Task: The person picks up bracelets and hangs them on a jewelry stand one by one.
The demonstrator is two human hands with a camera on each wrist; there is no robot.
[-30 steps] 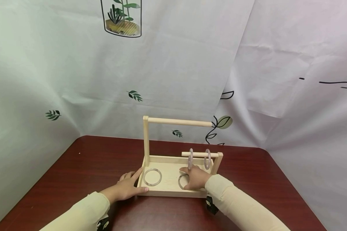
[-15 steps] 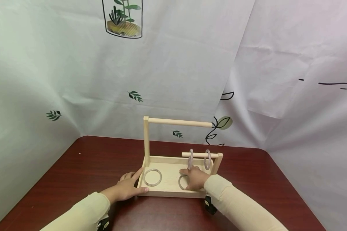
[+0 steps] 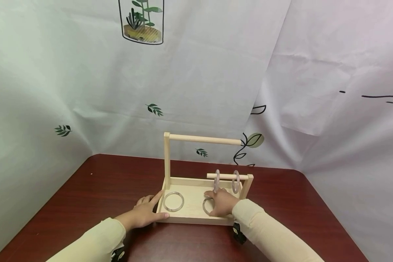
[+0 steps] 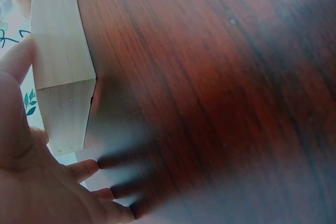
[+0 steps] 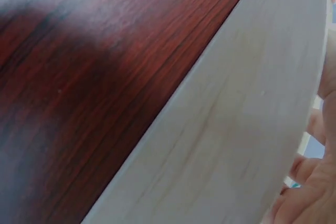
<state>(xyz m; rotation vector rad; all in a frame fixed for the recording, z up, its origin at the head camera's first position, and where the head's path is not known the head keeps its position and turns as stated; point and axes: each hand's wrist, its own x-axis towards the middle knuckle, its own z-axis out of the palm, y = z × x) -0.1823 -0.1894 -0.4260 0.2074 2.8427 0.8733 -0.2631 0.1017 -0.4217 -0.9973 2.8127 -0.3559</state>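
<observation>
A pale wooden tray stand [image 3: 194, 219] sits on the table in the head view. My left hand [image 3: 142, 214] is at its left front corner, thumb on the front rim and index finger along the left side; the left wrist view shows the other fingertips on the table. One clear bangle [image 3: 173, 202] lies flat in the tray's left half. My right hand [image 3: 223, 202] reaches into the right half and grips a second bangle [image 3: 205, 206] between thumb and fingers, covering its right part. Two lilac bangles hang on the short bar [image 3: 227, 176] above this hand.
A taller post at the tray's left carries a long bare bar [image 3: 204, 139], free at its right end. The dark red table [image 3: 111, 182] backs onto a white cloth [image 3: 199, 72] printed with leaves and a jar of plants.
Both hands and the bangles keep their places. The head view has shifted very slightly.
</observation>
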